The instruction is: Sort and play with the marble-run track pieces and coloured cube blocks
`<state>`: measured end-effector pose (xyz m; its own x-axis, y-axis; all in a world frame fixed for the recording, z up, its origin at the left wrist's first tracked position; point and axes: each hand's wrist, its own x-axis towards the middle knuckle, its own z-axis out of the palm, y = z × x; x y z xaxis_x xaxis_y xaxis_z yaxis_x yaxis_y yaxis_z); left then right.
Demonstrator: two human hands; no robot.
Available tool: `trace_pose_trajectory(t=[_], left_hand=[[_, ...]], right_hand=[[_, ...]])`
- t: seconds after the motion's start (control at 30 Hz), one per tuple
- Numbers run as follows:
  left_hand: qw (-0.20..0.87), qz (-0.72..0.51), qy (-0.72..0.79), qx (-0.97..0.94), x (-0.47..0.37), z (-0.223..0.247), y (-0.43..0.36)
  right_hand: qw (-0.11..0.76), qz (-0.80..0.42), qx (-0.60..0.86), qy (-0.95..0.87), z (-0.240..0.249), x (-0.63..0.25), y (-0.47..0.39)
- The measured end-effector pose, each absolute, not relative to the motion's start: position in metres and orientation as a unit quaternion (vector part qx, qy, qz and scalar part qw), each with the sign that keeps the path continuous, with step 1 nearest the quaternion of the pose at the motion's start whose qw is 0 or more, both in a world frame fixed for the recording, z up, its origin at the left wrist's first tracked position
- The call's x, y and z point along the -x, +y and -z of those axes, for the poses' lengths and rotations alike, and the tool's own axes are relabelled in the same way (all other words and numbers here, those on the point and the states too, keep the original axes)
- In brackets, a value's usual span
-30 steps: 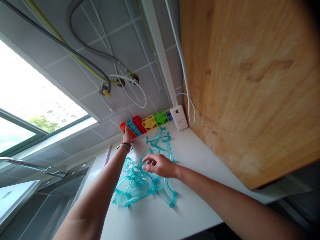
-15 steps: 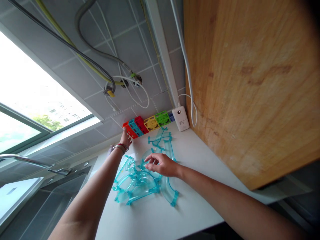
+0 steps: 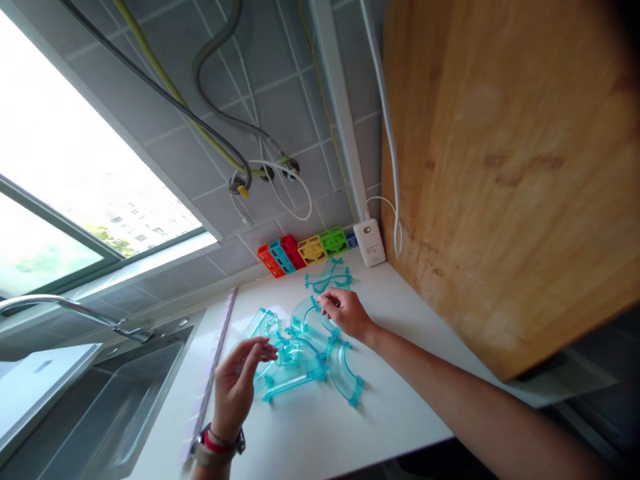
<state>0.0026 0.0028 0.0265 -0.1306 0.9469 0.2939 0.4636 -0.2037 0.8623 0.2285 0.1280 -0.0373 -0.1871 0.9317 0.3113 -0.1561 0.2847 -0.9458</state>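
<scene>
Clear teal plastic track pieces, curved and straight, lie in a loose pile on the white counter. My left hand is over the pile's left side, palm turned inward, fingers extended and holding nothing. At the upper part of the pile is my right hand, its thumb and fingertips brought together at the end of a curved teal piece; whether it grips that piece is hard to tell. A row of red, blue, yellow and green blocks stands against the tiled wall.
A white device with a cable leans at the corner beside a large wooden panel. At the left are a sink, a faucet and a window. Hoses hang along the wall.
My left hand has left the red block and come back toward me over the pile. My right hand has moved up and right, its fingers closing. A straight teal piece near the top has shifted down.
</scene>
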Motion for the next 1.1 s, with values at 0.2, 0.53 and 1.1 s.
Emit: trace_pose_trajectory(t=[0.2, 0.53, 1.1], left_hand=[[0.172, -0.211, 0.587, -0.762, -0.047, -0.044, -0.010], [0.285, -0.039, 0.408, -0.867, -0.046, -0.087, -0.057], [0.080, -0.203, 0.692, -0.688, 0.101, 0.035, 0.033]], right_hand=[[0.584, -0.477, 0.360, -0.550, 0.046, -0.244, 0.147], [0.619, -0.410, 0.446, -0.500, 0.065, -0.270, 0.176], [0.592, -0.364, 0.475, -0.540, 0.070, -0.266, 0.162]])
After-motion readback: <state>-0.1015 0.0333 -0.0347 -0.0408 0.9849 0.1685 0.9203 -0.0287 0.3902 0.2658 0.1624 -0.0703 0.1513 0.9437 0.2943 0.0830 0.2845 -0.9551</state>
